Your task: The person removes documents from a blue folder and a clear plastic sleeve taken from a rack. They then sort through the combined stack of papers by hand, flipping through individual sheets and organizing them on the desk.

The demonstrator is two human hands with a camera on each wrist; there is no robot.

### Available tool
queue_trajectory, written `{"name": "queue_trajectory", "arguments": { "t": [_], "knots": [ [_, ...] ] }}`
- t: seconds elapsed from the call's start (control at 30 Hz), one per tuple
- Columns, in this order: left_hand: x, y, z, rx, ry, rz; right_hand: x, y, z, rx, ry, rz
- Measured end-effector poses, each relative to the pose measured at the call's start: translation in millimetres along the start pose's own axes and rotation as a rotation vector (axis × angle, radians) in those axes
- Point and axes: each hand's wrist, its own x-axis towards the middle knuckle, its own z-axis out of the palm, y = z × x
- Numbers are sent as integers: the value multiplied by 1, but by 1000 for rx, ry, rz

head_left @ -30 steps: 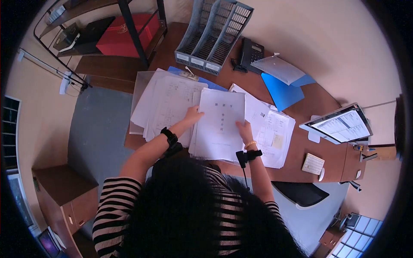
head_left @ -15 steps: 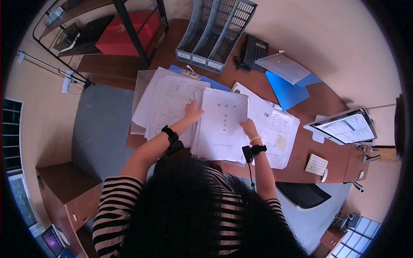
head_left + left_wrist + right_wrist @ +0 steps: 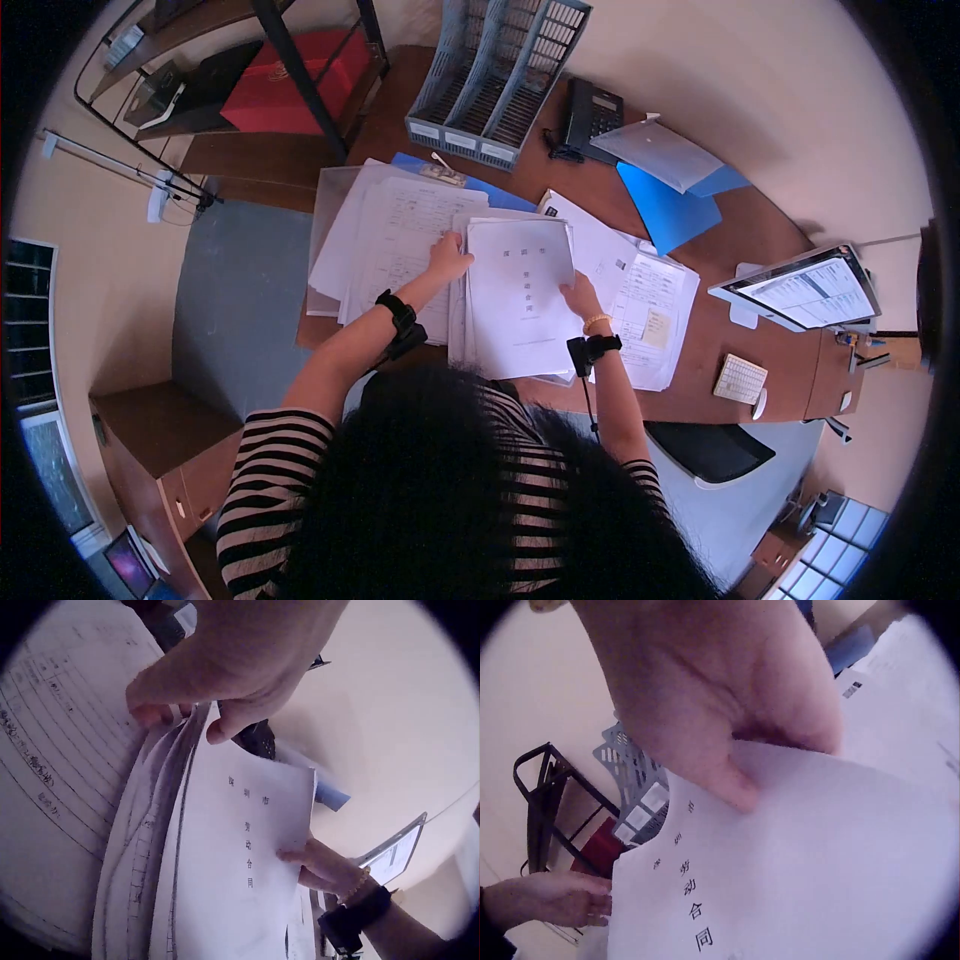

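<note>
A stack of printed papers (image 3: 515, 300) with Chinese characters down its top sheet is held upright-tilted between both hands in the head view. My left hand (image 3: 450, 260) grips its left edge; in the left wrist view the thumb lies on the top sheet and the fingers go behind several fanned, curled sheets (image 3: 142, 832). My right hand (image 3: 582, 297) pinches the right edge, its thumb (image 3: 739, 787) on the front and the other fingers hidden behind. Left of the stack lie loose forms (image 3: 405, 215), and to its right another pile of papers (image 3: 645, 300).
A grey file rack (image 3: 490, 100), a black desk phone (image 3: 590, 118) and blue folders (image 3: 665, 210) stand or lie at the back. A blue clipboard (image 3: 500, 195) shows behind the papers. At right are a monitor (image 3: 800, 290) and a white keyboard (image 3: 740, 379).
The stack's top edge has come slightly lower, and more of the sheets behind it show at the left. Both hands keep their hold on its edges. The head view has shifted slightly.
</note>
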Motion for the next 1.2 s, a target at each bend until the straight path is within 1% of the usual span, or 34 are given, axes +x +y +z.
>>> {"name": "queue_trajectory", "arguments": {
  "t": [0.03, 0.07, 0.1, 0.17, 0.2, 0.23, 0.27, 0.3, 0.37, 0.4, 0.47, 0.5, 0.53, 0.57, 0.6, 0.63, 0.67, 0.7, 0.73, 0.77, 0.8, 0.87, 0.9, 0.97, 1.0, 1.07, 1.1, 1.17, 1.2],
  "knots": [
    [-1, 0, 2, -127, -6, 13, -2, 0, 2, 45, 52, -36],
    [-1, -1, 4, -254, -11, 26, -2, 1, 2, 45, 53, -34],
    [3, -6, 10, -254, -12, 27, -2, 5, 5, 55, 39, -13],
    [14, -20, 25, -411, 19, 84, -2, 12, 11, 65, 27, 9],
    [10, -15, 24, -411, 17, 87, -3, 16, 16, 112, 45, 66],
    [1, -5, 19, -444, 61, 62, -3, 20, 20, 160, 62, 122],
    [-7, 4, 13, -477, 105, 37, -3, 24, 24, 160, 65, 123],
    [-10, 7, 10, -477, 102, 39, -4, 24, 26, 152, 74, 126],
    [-16, 14, 3, -574, -136, -5, -8, 26, 28, 143, 89, 130],
    [-13, 10, 9, -573, -138, -1, -12, 21, 26, 137, 116, 124],
    [-4, -3, 25, -642, -40, 167, -17, 18, 21, 132, 150, 116],
    [-9, 3, 22, -641, -41, 175, -19, 20, 15, 202, 108, 115],
    [-19, 16, 14, -596, -37, 245, -22, 19, 11, 272, 66, 111],
    [-30, 29, 5, -551, -33, 314, -26, 18, 7, 272, 73, 107],
    [-38, 41, -2, -550, -31, 323, -34, 11, 0, 463, 72, 151],
    [-46, 52, -10, -587, -54, 408, -41, 4, -6, 655, 71, 193],
    [-56, 63, -18, -623, -79, 493, -47, -3, -12, 655, 78, 189],
    [-67, 74, -29, -623, -81, 501, -54, -8, -17, 786, 118, 182],
    [-79, 86, -41, -634, -175, 521, -60, -13, -22, 917, 157, 172],
    [-89, 95, -51, -642, -267, 540, -65, -20, -24, 987, 215, 86],
    [-96, 100, -57, -640, -268, 547, -69, -25, -26, 988, 221, 81],
    [-108, 109, -67, -583, -320, 682, -76, -34, -29, 1064, 289, -49],
    [-115, 114, -75, -580, -319, 688, -79, -41, -31, 1066, 294, -55],
    [-129, 122, -92, -498, -297, 707, -87, -57, -36, 1073, 393, -109],
    [-134, 121, -97, -494, -298, 709, -94, -67, -40, 1077, 395, -111],
    [-141, 118, -104, -574, -261, 725, -104, -87, -47, 964, 451, -96],
    [-142, 114, -105, -571, -260, 726, -106, -90, -46, 966, 451, -97],
    [-143, 104, -103, -731, -207, 709, -110, -95, -43, 910, 476, -149],
    [-142, 98, -101, -730, -206, 710, -111, -98, -41, 911, 477, -150]
  ]
}}
